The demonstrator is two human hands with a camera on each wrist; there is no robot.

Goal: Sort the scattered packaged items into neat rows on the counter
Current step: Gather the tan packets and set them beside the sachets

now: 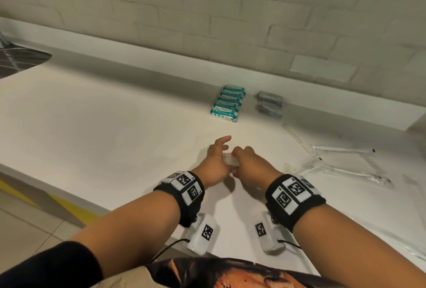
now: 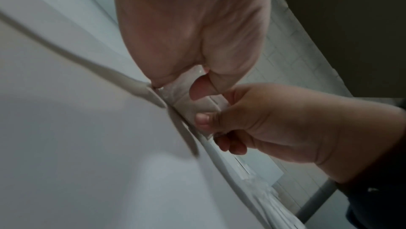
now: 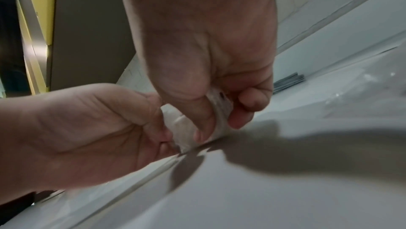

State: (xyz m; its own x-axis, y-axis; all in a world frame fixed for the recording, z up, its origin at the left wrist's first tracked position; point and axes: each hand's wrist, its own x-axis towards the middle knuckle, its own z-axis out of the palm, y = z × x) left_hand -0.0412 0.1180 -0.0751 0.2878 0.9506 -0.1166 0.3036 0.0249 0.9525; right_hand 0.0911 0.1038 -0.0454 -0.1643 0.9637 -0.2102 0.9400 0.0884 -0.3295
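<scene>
Both hands meet over the middle of the white counter [image 1: 115, 126] and hold one small stack of white packets [image 1: 230, 160] between them. My left hand [image 1: 217, 161] pinches its left end, index finger stretched out. My right hand [image 1: 244, 161] grips the right end with curled fingers. The left wrist view shows the white packets [image 2: 186, 97] under my left thumb, my right hand [image 2: 263, 125] holding the other end. In the right wrist view the white packets [image 3: 186, 126] touch the counter, pinched by my right thumb and fingers [image 3: 202, 125]; my left hand [image 3: 98, 128] grips them from the left.
A neat row of teal-and-white packets [image 1: 228, 102] lies near the back ledge, with a row of grey packets [image 1: 270, 104] to its right. Clear-wrapped cutlery and straws [image 1: 334, 163] lie scattered at the right. A dark sink [image 1: 18, 61] sits far left. The brick wall [image 1: 207, 11] stands behind.
</scene>
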